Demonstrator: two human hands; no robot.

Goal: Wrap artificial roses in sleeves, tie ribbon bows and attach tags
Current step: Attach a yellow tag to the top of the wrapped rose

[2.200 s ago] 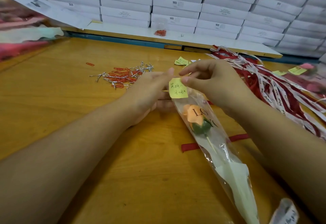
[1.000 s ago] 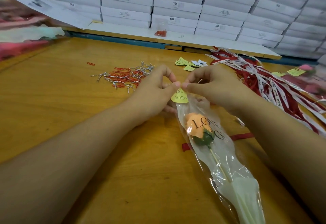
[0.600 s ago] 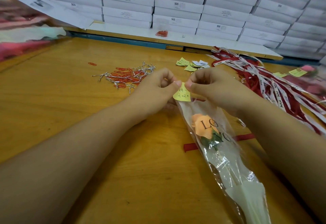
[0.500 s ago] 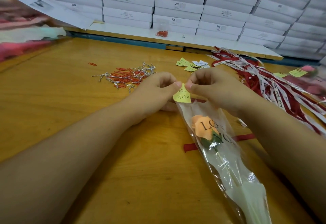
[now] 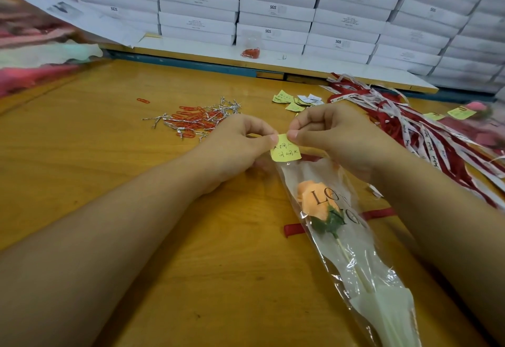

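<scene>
Stacked white cartons (image 5: 276,7) wall off the far edge of a wooden worktable (image 5: 82,182), and everything on it can be placed from the sleeved rose (image 5: 317,204) lying near its middle. The orange bloom sits inside a clear printed sleeve (image 5: 352,259) that runs from the hands down toward the near right corner. At the sleeve's open top, the left hand (image 5: 232,147) and the right hand (image 5: 336,133) each pinch an upper corner of a yellow tag (image 5: 285,151), thumb against forefinger, both grips narrow and closed on the paper. The tag bears handwriting and hangs against the sleeve's mouth; whether a clip or tie already fixes it there cannot be told, since the fingertips cover that spot.

A red ribbon strip (image 5: 293,229) lies flat under the sleeve, crossing it just below the bloom, not tied. Beyond the rose to the left is a heap of red paper clips and silver twist ties (image 5: 196,119); straight beyond it, loose spare tags (image 5: 295,100); to its right, a bundle of red and white ribbons (image 5: 426,136).

For this rose, the wrapping looks done and the tagging is in hand. The bow is judged to be left, and the supplies suggest more roses to follow.
</scene>
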